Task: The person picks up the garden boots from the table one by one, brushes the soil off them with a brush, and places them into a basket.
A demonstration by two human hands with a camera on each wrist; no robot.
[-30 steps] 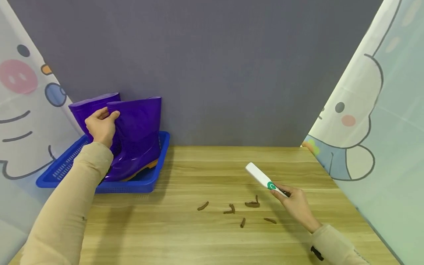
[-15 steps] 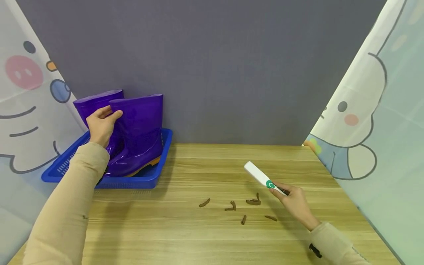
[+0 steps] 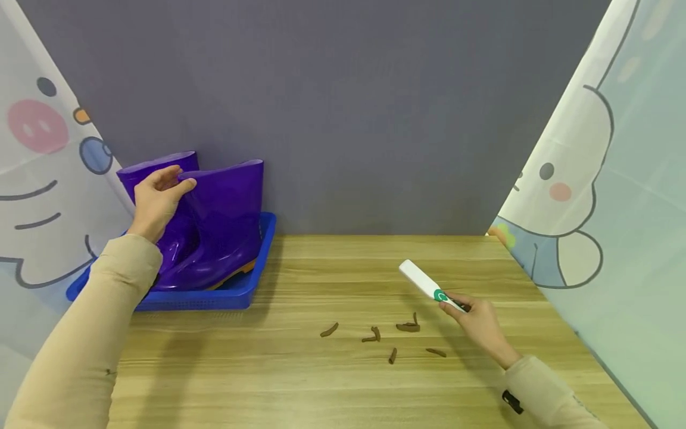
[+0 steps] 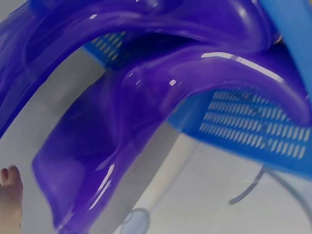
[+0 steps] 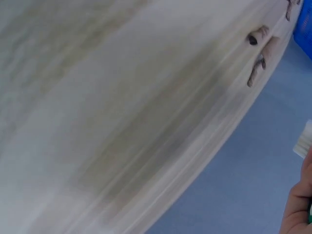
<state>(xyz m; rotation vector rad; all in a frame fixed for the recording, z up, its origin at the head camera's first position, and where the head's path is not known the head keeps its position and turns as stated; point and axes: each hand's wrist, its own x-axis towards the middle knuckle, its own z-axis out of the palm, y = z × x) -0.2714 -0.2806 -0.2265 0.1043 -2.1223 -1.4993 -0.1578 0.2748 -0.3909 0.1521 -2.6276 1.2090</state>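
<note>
A pair of purple rubber boots stands in a blue basket (image 3: 268, 238) on the left of the table: a right-hand boot (image 3: 230, 220) and a left-hand boot (image 3: 128, 179) partly behind my arm. My left hand (image 3: 155, 196) pinches the near corner of the right-hand boot's rim. In the left wrist view only some fingers (image 4: 10, 192) show at the edge, between the two boots. My right hand (image 3: 482, 328) grips a white brush (image 3: 420, 279) with a green round mark, its head tilted up to the left above the table; ridged white bristles (image 5: 303, 141) show in the right wrist view.
Several small brown stick-like pieces (image 3: 408, 327) lie scattered on the wooden table (image 3: 300, 381), left of the right hand. A grey panel (image 3: 370, 119) rises along the back. Cartoon-printed sheets (image 3: 568, 190) flank the table on both sides.
My left hand has shifted slightly, its fingers looking straighter, and the right-hand boot's top has tilted a little. The right hand and brush stay nearly still; the view shifts slightly.
</note>
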